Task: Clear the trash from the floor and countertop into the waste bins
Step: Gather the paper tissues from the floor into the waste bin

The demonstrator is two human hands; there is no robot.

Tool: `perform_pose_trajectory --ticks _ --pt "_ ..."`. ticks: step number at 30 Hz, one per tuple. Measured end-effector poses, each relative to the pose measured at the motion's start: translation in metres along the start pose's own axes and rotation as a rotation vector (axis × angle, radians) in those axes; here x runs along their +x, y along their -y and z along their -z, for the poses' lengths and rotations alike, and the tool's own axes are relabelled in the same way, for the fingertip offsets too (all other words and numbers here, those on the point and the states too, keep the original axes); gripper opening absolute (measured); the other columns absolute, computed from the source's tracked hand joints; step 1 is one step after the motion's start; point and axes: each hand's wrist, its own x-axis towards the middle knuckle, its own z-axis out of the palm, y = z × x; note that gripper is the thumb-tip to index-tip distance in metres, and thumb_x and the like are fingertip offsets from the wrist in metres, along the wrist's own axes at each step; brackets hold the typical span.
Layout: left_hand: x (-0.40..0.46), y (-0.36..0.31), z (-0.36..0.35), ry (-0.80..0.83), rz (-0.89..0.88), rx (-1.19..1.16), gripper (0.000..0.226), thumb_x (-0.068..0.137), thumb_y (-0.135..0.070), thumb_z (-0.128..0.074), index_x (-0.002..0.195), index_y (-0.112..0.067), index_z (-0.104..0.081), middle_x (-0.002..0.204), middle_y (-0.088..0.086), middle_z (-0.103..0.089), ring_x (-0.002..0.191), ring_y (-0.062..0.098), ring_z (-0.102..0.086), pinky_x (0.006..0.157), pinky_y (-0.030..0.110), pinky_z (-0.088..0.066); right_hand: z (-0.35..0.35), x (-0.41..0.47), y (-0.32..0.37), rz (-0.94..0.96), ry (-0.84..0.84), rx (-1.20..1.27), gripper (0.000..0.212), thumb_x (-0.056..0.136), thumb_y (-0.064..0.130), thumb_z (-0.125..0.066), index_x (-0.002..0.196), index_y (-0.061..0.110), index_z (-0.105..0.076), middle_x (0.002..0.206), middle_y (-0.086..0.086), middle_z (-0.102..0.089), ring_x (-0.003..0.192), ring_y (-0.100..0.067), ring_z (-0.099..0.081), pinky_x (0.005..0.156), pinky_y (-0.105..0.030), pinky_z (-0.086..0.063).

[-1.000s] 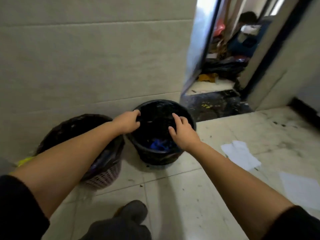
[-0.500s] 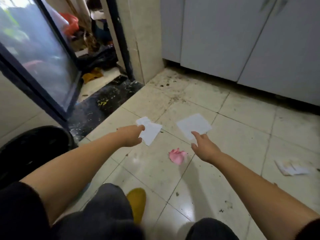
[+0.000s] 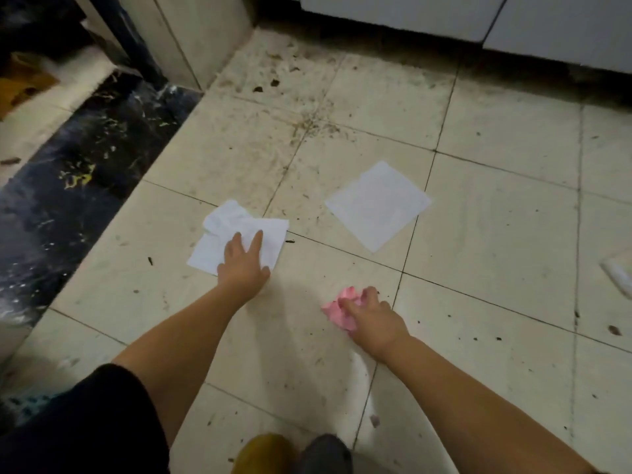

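Left hand (image 3: 243, 265) flat, fingers spread on crumpled white paper (image 3: 239, 234); right hand (image 3: 371, 314) closing on pink wad (image 3: 337, 307). Neither lifted yet. Flat white sheet (image 3: 378, 205) + scrap at right edge (image 3: 617, 277) left; bins out of view.

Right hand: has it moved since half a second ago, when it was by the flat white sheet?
Yes. The right hand has left the flat white sheet and come back toward the person, now closing its fingers on the pink crumpled scrap on the floor tile.

One head-worn camera (the only view) looks steeply down, close over the tiled floor (image 3: 496, 234), cabinets (image 3: 444, 18) ahead.
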Motion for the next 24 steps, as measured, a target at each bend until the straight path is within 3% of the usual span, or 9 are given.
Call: perform_pose_trajectory --ticks 5,7,8,11,13,16,18,21,24 --pt "0.007 0.006 -0.011 0.016 -0.109 0.03 0.043 0.088 -0.014 -0.048 0.131 -0.013 -0.042 0.124 0.019 -0.046 0.114 0.037 -0.047 0.092 0.046 -0.044 0.004 0.007 0.006 -0.006 -0.04 -0.087 0.038 0.091 0.017 -0.052 0.129 0.015 -0.047 0.128 -0.015 -0.043 0.104 -0.033 -0.056 0.082 -0.038 -0.05" --pt "-0.004 0.012 -0.017 0.071 -0.19 -0.022 0.023 0.088 -0.011 -0.048 0.109 -0.006 -0.052 0.109 0.019 -0.053 0.103 0.035 -0.054 0.085 0.042 -0.044 0.007 0.005 0.009 -0.03 -0.027 -0.035 0.026 0.09 0.018 -0.05 0.114 0.009 -0.056 0.118 -0.015 -0.051 0.099 -0.031 -0.06 0.081 -0.035 -0.051" --pt "-0.014 0.016 -0.021 0.093 -0.199 -0.051 0.008 0.087 -0.011 -0.05 0.094 -0.011 -0.054 0.097 0.014 -0.053 0.097 0.032 -0.054 0.081 0.039 -0.042 0.01 0.002 0.012 -0.05 -0.025 0.024 0.02 0.089 0.018 -0.049 0.104 0.008 -0.06 0.112 -0.016 -0.055 0.094 -0.031 -0.063 0.079 -0.034 -0.051" --pt "-0.047 0.017 -0.032 0.105 -0.165 -0.207 0.038 0.084 -0.004 -0.049 0.062 -0.03 -0.031 0.07 -0.008 -0.032 0.082 0.021 -0.045 0.068 0.025 -0.031 0.019 -0.009 0.015 -0.091 -0.076 0.181 0.022 0.09 0.017 -0.048 0.098 0.002 -0.063 0.102 -0.02 -0.058 0.082 -0.025 -0.056 0.076 -0.031 -0.046" --pt "-0.073 0.011 -0.027 0.042 -0.163 -0.314 0.042 0.081 -0.001 -0.049 0.06 -0.03 -0.027 0.069 -0.009 -0.03 0.076 0.019 -0.042 0.061 0.022 -0.03 0.029 -0.018 0.019 -0.057 -0.152 0.222 0.015 0.089 0.012 -0.05 0.096 0.004 -0.062 0.097 -0.015 -0.055 0.082 -0.026 -0.056 0.074 -0.03 -0.044" --pt "-0.114 0.009 0.009 -0.093 -0.147 -0.503 0.029 0.082 -0.001 -0.05 0.064 -0.02 -0.037 0.077 -0.001 -0.039 0.073 0.02 -0.042 0.052 0.02 -0.027 0.051 -0.034 0.048 0.064 -0.263 0.279 0.006 0.087 0.01 -0.054 0.085 0.009 -0.059 0.09 -0.009 -0.051 0.076 -0.023 -0.053 0.065 -0.024 -0.039" --pt "-0.144 0.018 0.045 -0.235 -0.142 -0.594 0.016 0.082 -0.001 -0.052 0.075 -0.014 -0.044 0.087 0.004 -0.045 0.077 0.02 -0.045 0.053 0.02 -0.027 0.067 -0.047 0.08 0.187 -0.316 0.308 0.004 0.086 0.011 -0.057 0.083 0.011 -0.059 0.087 -0.007 -0.05 0.069 -0.017 -0.048 0.056 -0.016 -0.033" --pt "-0.191 0.046 0.099 -0.446 -0.142 -0.643 0.017 0.078 0.0 -0.056 0.081 -0.014 -0.047 0.09 0.008 -0.049 0.078 0.022 -0.046 0.055 0.025 -0.027 0.088 -0.072 0.141 0.38 -0.391 0.319 0.009 0.084 0.014 -0.062 0.08 0.016 -0.054 0.088 -0.005 -0.052 0.061 -0.003 -0.043 0.051 -0.008 -0.028" --pt "-0.244 0.099 0.14 -0.641 -0.084 -0.605 0.009 0.076 0.002 -0.056 0.083 -0.004 -0.055 0.087 0.011 -0.051 0.08 0.029 -0.05 0.063 0.028 -0.036 0.102 -0.104 0.211 0.558 -0.428 0.337 0.008 0.085 0.017 -0.064 0.081 0.015 -0.057 0.089 -0.006 -0.053 0.065 -0.01 -0.048 0.053 -0.008 -0.028"
